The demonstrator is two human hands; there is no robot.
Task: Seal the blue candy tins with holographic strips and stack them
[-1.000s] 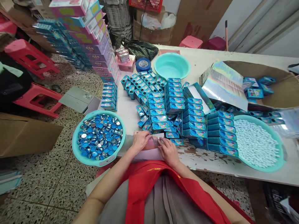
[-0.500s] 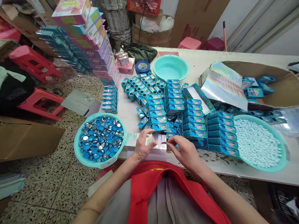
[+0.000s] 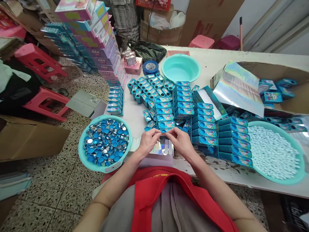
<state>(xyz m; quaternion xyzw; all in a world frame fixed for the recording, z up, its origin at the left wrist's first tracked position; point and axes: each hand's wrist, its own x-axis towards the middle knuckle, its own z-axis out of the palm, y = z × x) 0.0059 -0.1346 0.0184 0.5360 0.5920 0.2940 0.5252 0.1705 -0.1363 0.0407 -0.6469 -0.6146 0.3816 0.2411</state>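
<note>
My left hand (image 3: 150,141) and my right hand (image 3: 180,140) meet at the near end of a row of small blue boxes (image 3: 166,124) with round dimples. Both are closed, thumb and fingers pinching the two ends of a narrow strip (image 3: 164,133) stretched between them. What the strip is made of is too small to tell. Just below lies a shiny holographic sheet (image 3: 159,148) with pale strips on it. To the left stands a turquoise basin (image 3: 80,145) full of blue and silver round caps (image 3: 106,141).
More rows of blue boxes (image 3: 205,125) stand on the right, beside a turquoise basin (image 3: 301,167) of pale mint pieces (image 3: 272,151). Behind are loose blue boxes (image 3: 149,88), a turquoise bowl (image 3: 181,68), blue tape (image 3: 150,67) and a cardboard box (image 3: 294,90).
Both hands have moved up from the holographic sheet to the front blue box. The left hand, spread before, has closed in a pinch, and the hands now meet.
</note>
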